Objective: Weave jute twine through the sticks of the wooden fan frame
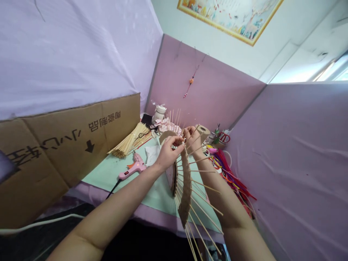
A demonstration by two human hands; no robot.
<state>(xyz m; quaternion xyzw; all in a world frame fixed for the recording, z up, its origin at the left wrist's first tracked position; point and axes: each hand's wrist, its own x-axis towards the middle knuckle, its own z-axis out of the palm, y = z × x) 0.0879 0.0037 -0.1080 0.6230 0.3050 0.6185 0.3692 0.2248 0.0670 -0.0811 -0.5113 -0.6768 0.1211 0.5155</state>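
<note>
A curved cardboard strip (186, 188) with many thin bamboo sticks (206, 186) passing through it stands in front of me, reaching over the table's front edge. At its upper end, my left hand (170, 149) is closed in a pinch, with a small whitish bit by the fingertips. My right hand (192, 138) meets it from the other side, fingers bent and pinched close to the sticks. What lies between the fingertips is too small to make out. Left of the strip, a pink glue gun (136, 167) lies on the pale green tabletop (108, 174).
A bundle of bamboo sticks (130, 140) lies by the cardboard panel (81, 134) on the left. Behind stand a white jar (159, 113) and a tape roll (202, 130). Red-handled scissors (224, 137) and colourful pipe cleaners (231, 174) are on the right. A white tissue (152, 155) lies near the glue gun.
</note>
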